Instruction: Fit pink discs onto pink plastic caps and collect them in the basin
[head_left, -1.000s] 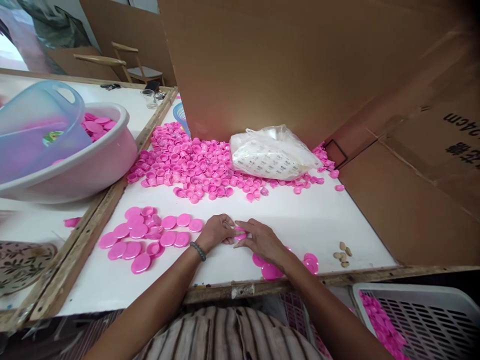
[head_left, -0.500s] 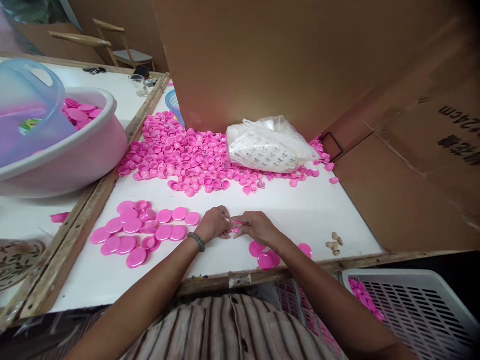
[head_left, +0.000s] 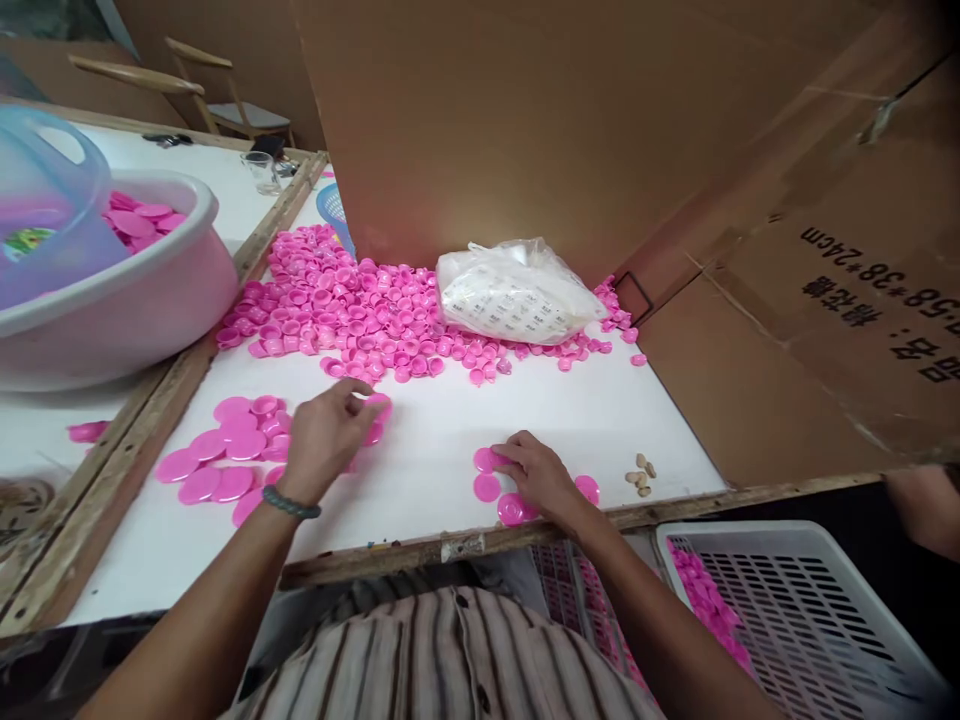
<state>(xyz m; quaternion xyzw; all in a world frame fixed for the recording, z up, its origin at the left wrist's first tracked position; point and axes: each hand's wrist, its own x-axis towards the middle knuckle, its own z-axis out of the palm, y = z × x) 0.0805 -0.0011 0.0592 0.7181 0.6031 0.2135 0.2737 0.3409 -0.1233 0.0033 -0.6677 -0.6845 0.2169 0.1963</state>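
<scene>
My left hand (head_left: 330, 428), with a dark bead bracelet at the wrist, is closed at the fingertips on the edge of a round pink plastic disc (head_left: 379, 406). A second disc lies just below it, and my palm and wrist hide part of the group of pink discs (head_left: 241, 445) on the left. My right hand (head_left: 541, 478) has thumb and fingers pinched at the edge of another pink disc (head_left: 484, 460), low over the tabletop. Beneath and beside that hand lie several more discs (head_left: 513, 510), partly covered by it.
A heap of small pink cups (head_left: 352, 310) spreads along the back, beside a white plastic bag (head_left: 517, 295). Cardboard (head_left: 480, 130) walls the back and right. A pink tub (head_left: 112, 320) stands left; a white basket (head_left: 810, 570) sits below the right edge, near some peanuts (head_left: 641, 477).
My hands have parted from their meeting point in the middle. The left went left to the disc group; the right moved right, where an extra disc now shows under its fingertips.
</scene>
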